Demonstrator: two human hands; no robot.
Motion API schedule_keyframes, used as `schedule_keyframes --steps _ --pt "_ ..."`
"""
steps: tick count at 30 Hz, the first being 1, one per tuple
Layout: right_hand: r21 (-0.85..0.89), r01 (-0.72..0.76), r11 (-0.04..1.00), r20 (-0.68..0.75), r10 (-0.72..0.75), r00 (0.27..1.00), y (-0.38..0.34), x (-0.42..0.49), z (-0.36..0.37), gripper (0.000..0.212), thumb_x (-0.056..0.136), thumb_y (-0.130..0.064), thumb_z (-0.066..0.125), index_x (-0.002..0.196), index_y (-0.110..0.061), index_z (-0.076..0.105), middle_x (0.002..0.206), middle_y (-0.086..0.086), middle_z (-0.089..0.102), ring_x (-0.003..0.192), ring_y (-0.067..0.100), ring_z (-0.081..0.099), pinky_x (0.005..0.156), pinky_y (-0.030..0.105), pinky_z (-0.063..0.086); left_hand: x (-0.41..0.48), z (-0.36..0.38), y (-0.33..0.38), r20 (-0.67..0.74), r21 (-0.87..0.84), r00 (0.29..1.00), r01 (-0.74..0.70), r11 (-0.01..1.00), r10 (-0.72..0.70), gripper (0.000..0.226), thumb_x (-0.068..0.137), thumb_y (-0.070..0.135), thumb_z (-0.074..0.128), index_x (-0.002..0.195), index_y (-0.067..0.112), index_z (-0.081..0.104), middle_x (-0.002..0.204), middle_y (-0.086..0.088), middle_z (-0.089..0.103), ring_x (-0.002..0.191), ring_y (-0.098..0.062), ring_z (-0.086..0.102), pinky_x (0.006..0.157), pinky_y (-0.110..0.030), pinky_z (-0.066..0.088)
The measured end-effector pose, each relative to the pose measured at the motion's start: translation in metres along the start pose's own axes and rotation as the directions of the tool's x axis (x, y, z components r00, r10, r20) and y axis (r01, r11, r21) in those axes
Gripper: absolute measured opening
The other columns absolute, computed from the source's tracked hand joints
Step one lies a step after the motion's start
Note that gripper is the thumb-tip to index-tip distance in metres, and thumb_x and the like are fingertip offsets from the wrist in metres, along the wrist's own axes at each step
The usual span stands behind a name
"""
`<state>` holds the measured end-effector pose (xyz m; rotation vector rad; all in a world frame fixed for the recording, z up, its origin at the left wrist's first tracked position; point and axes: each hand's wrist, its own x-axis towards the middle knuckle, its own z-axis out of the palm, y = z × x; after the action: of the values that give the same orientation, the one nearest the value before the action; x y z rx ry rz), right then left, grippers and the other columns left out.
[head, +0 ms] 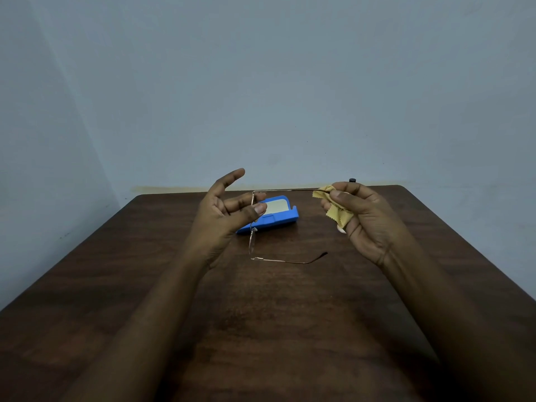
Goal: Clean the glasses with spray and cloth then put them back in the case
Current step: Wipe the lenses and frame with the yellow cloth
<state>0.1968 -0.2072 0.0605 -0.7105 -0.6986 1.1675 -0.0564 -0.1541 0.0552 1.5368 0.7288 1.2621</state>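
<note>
Fingers: my left hand (224, 211) pinches the front of the thin gold wire-rimmed glasses (253, 227) between thumb and forefinger, other fingers spread; my right hand (358, 216) presses the yellow zigzag-edged cloth (333, 208) around the upper temple arm.
Glasses: held at frame centre above the table, both arms unfolded, pointing right.
Case: blue hard plastic case (274, 217), open, pale lining, behind my left hand.
Surface: dark wood-grain table (275, 314), matte.
Room: plain grey-blue wall (261, 82).

Near table (261, 329) lies bare; only the open case (278, 217), perhaps a bottle, crowds the far edge.
</note>
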Motion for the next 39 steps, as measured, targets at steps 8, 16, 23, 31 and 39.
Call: schedule_keyframes --steps 8,16,23,31,39 --pt "0.012 0.002 1.0 -0.017 -0.002 1.0 0.0 0.0 0.0 0.01 0.087 0.004 0.068 0.096 0.0 0.068 0.105 0.018 0.075 0.089 0.026 0.076 0.072 0.029 0.062 -0.001 0.001 0.001 -0.018 -0.04 1.0 0.009 0.999 -0.01 0.08 0.076 0.014 0.083 0.148 0.026 0.049 0.115 -0.016 0.078 0.121 -0.031 0.07 0.112 -0.048 0.05" --pt "0.08 -0.001 0.997 -0.049 0.005 0.999 -0.004 0.005 -0.007 0.009 0.092 0.004 0.063 0.098 -0.002 0.067 0.097 0.014 0.077 0.081 0.022 0.077 0.069 0.027 0.062 0.002 -0.004 0.005 -0.104 -0.23 0.993 0.027 0.973 -0.052 0.074 0.078 0.011 0.078 0.146 0.017 0.051 0.117 -0.019 0.077 0.111 -0.032 0.075 0.1 -0.04 0.059" --pt "-0.264 0.04 0.964 -0.055 -0.057 0.997 0.003 0.007 -0.013 0.012 0.092 0.0 0.068 0.104 0.002 0.068 0.094 0.016 0.073 0.07 0.021 0.067 0.058 0.03 0.059 0.011 -0.011 0.003 -0.235 -0.327 0.967 0.013 0.945 -0.094 0.074 0.076 0.014 0.081 0.144 0.013 0.052 0.117 -0.021 0.076 0.105 -0.03 0.077 0.101 -0.044 0.059" --pt "-0.325 -0.013 0.946 0.007 0.016 1.0 0.007 0.014 -0.02 0.024 0.096 0.007 0.048 0.109 0.007 0.068 0.106 0.025 0.075 0.08 0.03 0.073 0.073 0.038 0.064 0.017 -0.025 -0.005 -0.343 -0.327 0.934 -0.017 0.945 -0.102 0.078 0.069 0.019 0.087 0.14 0.015 0.055 0.119 -0.02 0.076 0.111 -0.034 0.075 0.09 -0.035 0.063" --pt "-0.718 0.101 0.689 0.287 0.161 0.944 0.027 0.003 -0.018 0.034 0.086 0.021 0.055 0.1 -0.006 0.071 0.097 0.014 0.078 0.087 0.022 0.075 0.075 0.038 0.061 0.023 -0.035 -0.016 -0.387 -0.301 0.916 -0.019 0.953 -0.104 0.065 0.081 0.011 0.085 0.139 0.014 0.056 0.117 -0.018 0.077 0.109 -0.03 0.076 0.099 -0.04 0.06"
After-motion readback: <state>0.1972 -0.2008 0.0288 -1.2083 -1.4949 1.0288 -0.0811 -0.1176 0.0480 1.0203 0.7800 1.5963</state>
